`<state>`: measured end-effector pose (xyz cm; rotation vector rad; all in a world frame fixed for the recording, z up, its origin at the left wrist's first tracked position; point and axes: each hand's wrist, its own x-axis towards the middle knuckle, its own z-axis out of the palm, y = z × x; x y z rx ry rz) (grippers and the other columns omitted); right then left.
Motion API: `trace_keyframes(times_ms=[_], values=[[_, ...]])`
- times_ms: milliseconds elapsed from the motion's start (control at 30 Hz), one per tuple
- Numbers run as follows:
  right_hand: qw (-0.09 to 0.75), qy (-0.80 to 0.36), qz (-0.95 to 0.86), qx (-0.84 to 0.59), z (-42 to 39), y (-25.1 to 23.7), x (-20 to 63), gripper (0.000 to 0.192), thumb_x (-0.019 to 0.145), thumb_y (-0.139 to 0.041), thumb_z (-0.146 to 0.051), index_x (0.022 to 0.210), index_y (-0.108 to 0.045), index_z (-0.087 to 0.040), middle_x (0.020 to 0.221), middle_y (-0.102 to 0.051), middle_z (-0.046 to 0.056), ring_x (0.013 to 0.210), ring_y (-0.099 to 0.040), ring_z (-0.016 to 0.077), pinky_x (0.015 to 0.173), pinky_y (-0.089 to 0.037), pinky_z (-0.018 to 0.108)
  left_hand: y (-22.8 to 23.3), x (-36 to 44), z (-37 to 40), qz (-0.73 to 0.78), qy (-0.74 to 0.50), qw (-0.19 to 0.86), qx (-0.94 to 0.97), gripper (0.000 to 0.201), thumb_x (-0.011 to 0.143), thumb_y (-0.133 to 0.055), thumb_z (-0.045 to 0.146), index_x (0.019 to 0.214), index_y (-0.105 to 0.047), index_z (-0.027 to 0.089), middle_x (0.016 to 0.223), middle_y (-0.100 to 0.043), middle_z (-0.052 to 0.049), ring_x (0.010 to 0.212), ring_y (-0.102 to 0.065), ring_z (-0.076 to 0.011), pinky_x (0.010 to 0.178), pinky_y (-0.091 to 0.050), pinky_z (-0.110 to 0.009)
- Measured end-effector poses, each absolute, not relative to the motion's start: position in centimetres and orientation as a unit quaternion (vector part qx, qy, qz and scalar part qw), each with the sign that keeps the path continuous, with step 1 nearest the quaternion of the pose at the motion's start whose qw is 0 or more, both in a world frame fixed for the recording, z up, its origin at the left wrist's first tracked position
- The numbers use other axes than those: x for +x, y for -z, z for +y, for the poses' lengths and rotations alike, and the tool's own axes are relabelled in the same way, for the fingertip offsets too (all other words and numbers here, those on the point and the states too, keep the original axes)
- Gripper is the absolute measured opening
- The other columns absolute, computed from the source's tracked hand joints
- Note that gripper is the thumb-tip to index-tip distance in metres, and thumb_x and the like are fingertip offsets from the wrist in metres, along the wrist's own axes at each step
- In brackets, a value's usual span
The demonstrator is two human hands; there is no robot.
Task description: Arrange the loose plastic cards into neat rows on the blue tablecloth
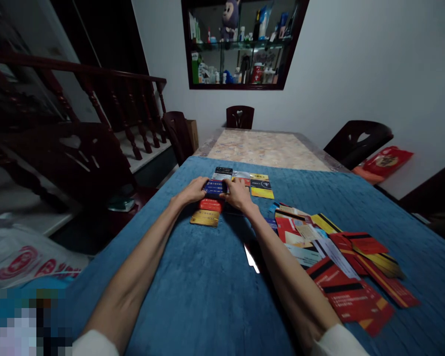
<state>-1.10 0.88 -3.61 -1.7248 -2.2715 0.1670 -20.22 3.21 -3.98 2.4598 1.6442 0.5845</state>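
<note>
Together, the left hand [197,191] and the right hand [239,194] pinch a dark blue bank card [214,187] by its opposite short ends, thumbs toward the near edge. It sits in a column of cards on the blue tablecloth [185,291], just beyond a red card [211,204] and a gold card [204,218], with a black card [223,170] at the far end. Just right of the right hand lies a yellow card [262,193]. Nearer, beside the right forearm, spreads a loose, overlapping heap of cards [350,296], many red with dark stripes.
</note>
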Motion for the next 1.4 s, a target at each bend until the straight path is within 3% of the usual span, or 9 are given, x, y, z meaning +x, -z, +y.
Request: trace_keyframes(times_ms=[300,433,700,1400], values=[[0.127,-0.064,-0.782,-0.607,0.9,4.4,-1.6,0.056,0.090,-0.060,-0.048,0.141,-0.050,-0.027,0.136,-0.053,0.017,0.128,-0.045,0.0345,0.096,-0.044,0.049,4.9,-20.6,3.6,0.531,-0.183,0.086,0.823,0.039,0.069,-0.055,0.006,0.105,-0.071,0.013,0.094,-0.071,-0.009,0.085,-0.065,-0.0227,0.077,-0.052,-0.028],[0.118,-0.072,-0.783,-0.607,1.0,4.6,-1.5,0.056,0.090,-0.060,-0.048,0.141,-0.050,-0.027,0.139,-0.053,0.017,0.129,-0.045,0.0348,0.098,-0.043,0.051,5.4,-20.7,3.7,0.536,-0.165,0.071,0.825,0.045,0.071,-0.054,0.006,0.114,-0.068,0.014,0.095,-0.069,-0.008,0.089,-0.064,-0.0222,0.080,-0.051,-0.027],[0.102,-0.089,-0.789,-0.600,1.4,5.0,-1.3,0.053,0.090,-0.060,-0.048,0.138,-0.054,-0.026,0.139,-0.054,0.016,0.130,-0.043,0.0354,0.101,-0.041,0.053,5.8,-20.6,3.7,0.544,-0.118,0.068,0.828,0.038,0.079,-0.052,0.010,0.113,-0.068,0.013,0.095,-0.065,-0.008,0.091,-0.062,-0.0208,0.083,-0.050,-0.026],[0.105,-0.094,-0.787,-0.601,1.4,4.6,-1.0,0.042,0.088,-0.060,-0.039,0.127,-0.065,-0.025,0.129,-0.063,0.012,0.123,-0.049,0.0323,0.093,-0.044,0.042,4.9,-20.3,3.2,0.527,-0.102,0.099,0.838,0.029,0.081,-0.056,0.021,0.103,-0.073,0.017,0.096,-0.071,-0.006,0.090,-0.066,-0.0208,0.079,-0.053,-0.024]])
